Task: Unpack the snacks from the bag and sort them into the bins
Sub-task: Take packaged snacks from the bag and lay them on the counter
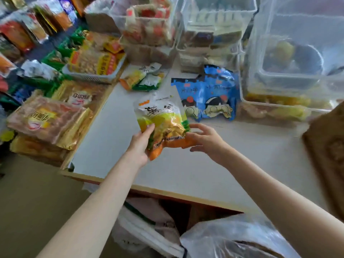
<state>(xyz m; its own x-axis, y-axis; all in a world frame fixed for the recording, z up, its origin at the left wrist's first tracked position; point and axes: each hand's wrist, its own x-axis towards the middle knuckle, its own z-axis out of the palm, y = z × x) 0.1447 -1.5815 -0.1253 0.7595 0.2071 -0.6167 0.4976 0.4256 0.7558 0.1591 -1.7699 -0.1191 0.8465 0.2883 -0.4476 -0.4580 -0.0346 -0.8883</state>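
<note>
Right now my left hand [138,146] has its grip pinched on a yellow-green snack packet [162,120], thumb on the front face and the other fingers behind it, holding the packet tilted above the tabletop [204,170]. My right hand [206,139] sits at the packet's three o'clock side, fingers spread and loosely bent; the fingertips touch its orange lower corner without closing round it.

From the packet, at one o'clock, two blue snack bags [208,97] lie flat on the tabletop, overlapping each other. At twelve o'clock, further back, two more yellow-green packets [143,78] lie in a small heap. Behind those, clear plastic bins [216,34] stand in a row along the far edge, holding wrapped snacks; the netted one at two o'clock [290,58] is too hazy to read its contents. At ten o'clock a shallow white basket [93,76] carries orange-and-yellow packs, and at nine o'clock golden packets [50,118] are stacked beside the tabletop's edge.

At six o'clock, below the near edge, a translucent plastic bag [232,237] sits close to me, its mouth not readable from here.
</note>
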